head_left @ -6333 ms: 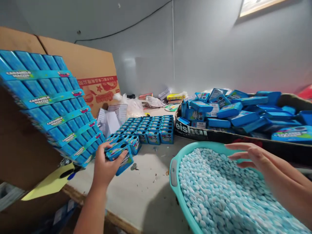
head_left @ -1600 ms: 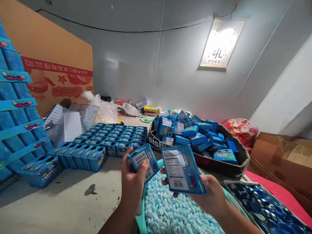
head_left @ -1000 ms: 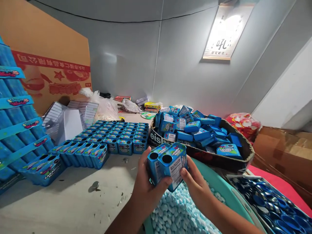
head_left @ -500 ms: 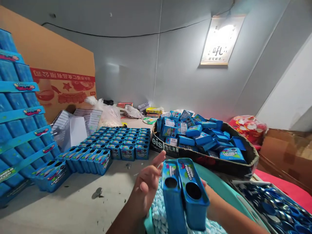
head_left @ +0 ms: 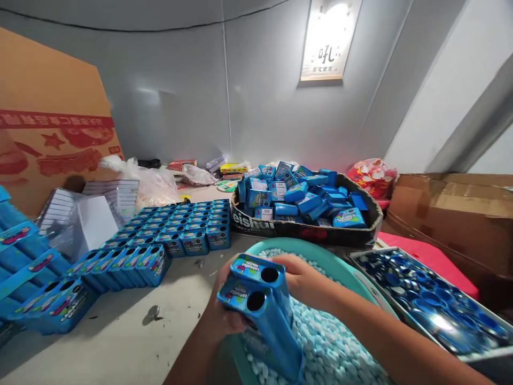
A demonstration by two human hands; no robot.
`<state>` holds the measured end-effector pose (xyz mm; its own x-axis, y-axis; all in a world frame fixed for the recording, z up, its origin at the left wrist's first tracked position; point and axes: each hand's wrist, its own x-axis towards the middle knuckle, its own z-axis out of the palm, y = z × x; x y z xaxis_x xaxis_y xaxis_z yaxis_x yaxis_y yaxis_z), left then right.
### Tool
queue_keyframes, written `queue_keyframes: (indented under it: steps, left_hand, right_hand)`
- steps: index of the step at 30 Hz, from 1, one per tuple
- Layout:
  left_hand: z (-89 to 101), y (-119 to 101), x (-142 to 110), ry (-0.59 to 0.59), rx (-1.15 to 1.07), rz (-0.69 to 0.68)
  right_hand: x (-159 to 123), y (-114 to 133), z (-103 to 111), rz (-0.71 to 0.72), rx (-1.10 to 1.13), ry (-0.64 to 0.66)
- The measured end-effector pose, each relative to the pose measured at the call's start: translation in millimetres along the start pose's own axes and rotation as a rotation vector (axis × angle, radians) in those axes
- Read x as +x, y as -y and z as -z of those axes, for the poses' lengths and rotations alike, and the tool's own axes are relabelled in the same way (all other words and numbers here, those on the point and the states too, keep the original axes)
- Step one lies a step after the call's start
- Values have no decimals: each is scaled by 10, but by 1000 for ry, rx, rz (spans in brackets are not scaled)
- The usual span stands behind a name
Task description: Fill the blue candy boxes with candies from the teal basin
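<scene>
Two blue candy tins (head_left: 262, 315) with round dark holes in their tops are held side by side above a teal basin (head_left: 272, 243) of pale blue candies (head_left: 328, 342). My left hand (head_left: 220, 315) wraps around their left side, its fingers partly hidden behind and under them. From the right, my right hand (head_left: 298, 272) grips the farther tin near its top, some of its fingers out of sight behind it. The tins lean, with their holed ends facing up toward me and their lower ends just over the candies.
Rows of blue tins (head_left: 188, 230) stand on the table to the left, beside stacked packs (head_left: 24, 256). Behind the basin, a cut carton (head_left: 304, 230) holds a heap of tins. A tray of round blue lids (head_left: 433, 305) sits at right. A small metal disc (head_left: 152, 314) lies on the table.
My left hand has closed on the tins, having been open beside them. The tins have turned and moved left, and my right hand has shifted to their far side. The view has swung right.
</scene>
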<state>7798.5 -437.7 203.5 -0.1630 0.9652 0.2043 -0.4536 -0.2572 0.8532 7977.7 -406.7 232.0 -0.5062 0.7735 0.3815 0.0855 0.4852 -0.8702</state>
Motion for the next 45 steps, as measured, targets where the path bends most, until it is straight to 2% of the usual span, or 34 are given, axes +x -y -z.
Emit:
queue_keyframes:
  steps: [3,5,8,10,12,14,16,18,19,21,23,26,30,36,41,45]
  left_hand:
    - [12,-4,-119,116,94,-171]
    - [27,21,-165,88,161,-204]
    - [55,42,-143,81,110,-137]
    - [67,31,-119,212,49,-107]
    - [64,9,-128,359,37,-110]
    - [37,-15,-170,337,116,-135]
    - [-25,-47,-208,182,285,-188]
    - [-129,-105,-195,39,470,-274]
    - [-198,-145,-160,16,538,-312]
    - [-359,-232,-37,69,612,-361]
    - [-521,-287,121,195,603,-385]
    - [-676,-236,312,331,493,-341]
    - [-638,-14,404,429,480,-184]
    - [-440,100,468,464,560,-144]
    - [-405,53,483,408,684,-76]
    - [-343,15,447,393,798,32]
  right_hand:
    - [-119,148,122,147,-203,-169]
    - [-254,248,121,138,-124,-225]
    - [-431,317,-3,36,-129,-87]
    - [-491,307,-111,21,-282,-21]
    - [-512,277,-183,65,-353,-20]
    - [-514,239,-167,113,-317,-10]
    - [-510,189,-26,115,-320,17]
    - [-504,112,230,15,-455,57]
    - [-502,60,378,-79,-551,87]
    - [-502,-65,638,-340,-678,138]
    - [-512,-200,760,-505,-685,217]
    - [-548,-355,646,-539,-671,316]
    - [-608,-390,354,-431,-616,301]
    - [-546,-251,175,-308,-472,268]
    - [-475,-318,36,-466,-387,169]
    - [-453,-397,-1,-447,-376,134]
